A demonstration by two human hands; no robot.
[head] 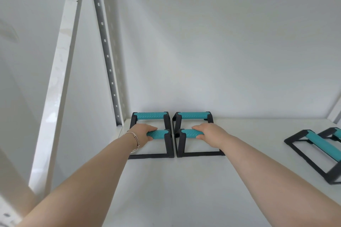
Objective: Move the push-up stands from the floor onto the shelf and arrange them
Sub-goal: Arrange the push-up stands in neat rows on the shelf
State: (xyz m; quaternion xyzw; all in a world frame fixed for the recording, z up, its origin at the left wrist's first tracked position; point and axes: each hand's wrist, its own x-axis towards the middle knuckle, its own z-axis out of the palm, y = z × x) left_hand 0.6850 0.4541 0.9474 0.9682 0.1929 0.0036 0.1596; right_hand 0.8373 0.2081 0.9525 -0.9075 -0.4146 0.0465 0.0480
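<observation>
Hands on the grips, both of them, reaching deep onto the white shelf [184,190]. The left hand [143,134] has its fingers curled round the teal grip of the front-left push-up stand [162,143], thumb tucked underneath. A thin bracelet [135,139] sits on that wrist. The right hand [208,134] mirrors it, fingers wrapped over the teal grip of the front-right push-up stand [186,143], thumb showing under the bar.

Both held stands have their black frames flat on the shelf surface, sitting just beside each other with only a narrow gap between them. Right behind them, against the back wall [221,51], two more: the back-left push-up stand [150,115] and the back-right push-up stand [192,115], again side by side. That makes a neat two-by-two block in the far left corner of the shelf, teal grips all running left to right.

Off to the right, well apart from the block, another push-up stand [317,145] lies at an angle, its teal grip running diagonally. Behind it the edge of a further one [336,132] peeks in, cut off by the frame edge.

On the left, a perforated metal upright [106,48] climbs from the shelf corner, with a white post [60,72] nearer the camera.
</observation>
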